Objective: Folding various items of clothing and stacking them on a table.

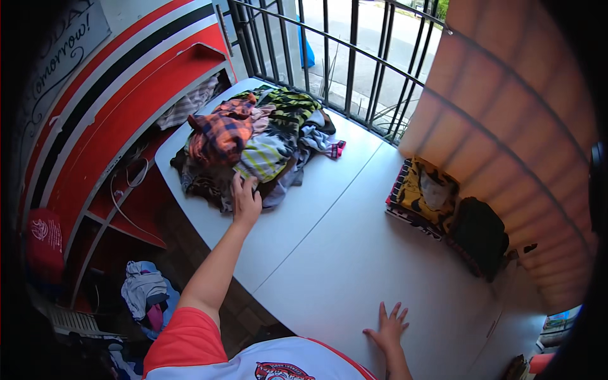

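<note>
My left hand (246, 198) reaches to the near edge of a heap of mixed clothes on the white folding table (327, 228); its fingertips touch the cloth, and whether they grip it cannot be told. The heap holds an orange and navy plaid garment (221, 135), a grey and yellow striped garment (266, 156), a black and yellow-green patterned garment (292, 107) and dark cloth beneath. A piece with a pink and black band (338, 149) hangs out at the right of the heap. My right hand (390, 327) lies on the tabletop with fingers spread, holding nothing.
Folded textiles, a yellow and black stack (425, 192) and a dark green bundle (479, 237), stand by the orange curtain (484, 118). Black window bars (351, 61) border the far edge. Red shelving (142, 109) with a loose cable is at left; more clothes (145, 289) lie below, left of the table.
</note>
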`<state>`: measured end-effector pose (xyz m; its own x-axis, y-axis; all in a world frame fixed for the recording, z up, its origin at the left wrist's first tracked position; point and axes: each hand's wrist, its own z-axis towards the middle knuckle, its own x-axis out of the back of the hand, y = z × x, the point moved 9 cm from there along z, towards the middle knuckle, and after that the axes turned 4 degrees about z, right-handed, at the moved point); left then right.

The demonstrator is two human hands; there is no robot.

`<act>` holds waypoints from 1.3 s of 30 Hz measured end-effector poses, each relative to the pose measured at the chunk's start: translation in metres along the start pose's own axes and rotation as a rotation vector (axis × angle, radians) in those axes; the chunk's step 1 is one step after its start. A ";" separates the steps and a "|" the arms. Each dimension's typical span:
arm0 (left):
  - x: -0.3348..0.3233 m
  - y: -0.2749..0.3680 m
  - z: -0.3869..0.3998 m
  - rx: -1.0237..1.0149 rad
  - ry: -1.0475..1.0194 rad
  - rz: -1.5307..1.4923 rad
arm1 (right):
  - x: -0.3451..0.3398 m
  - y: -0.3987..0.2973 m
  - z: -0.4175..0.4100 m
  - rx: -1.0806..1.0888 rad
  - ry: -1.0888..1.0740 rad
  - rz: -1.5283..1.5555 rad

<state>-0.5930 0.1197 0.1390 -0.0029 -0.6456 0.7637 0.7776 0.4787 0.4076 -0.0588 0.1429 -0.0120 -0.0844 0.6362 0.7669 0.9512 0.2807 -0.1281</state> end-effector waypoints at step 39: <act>0.117 0.281 -0.483 -0.770 -1.155 -0.893 | -0.023 0.085 -0.355 0.225 0.486 1.691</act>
<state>-0.0710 -0.1086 0.1009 -0.7555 0.3876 0.5281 0.3819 -0.3945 0.8358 0.1297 -0.1031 0.1827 0.9798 0.0696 -0.1873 -0.1605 -0.2839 -0.9453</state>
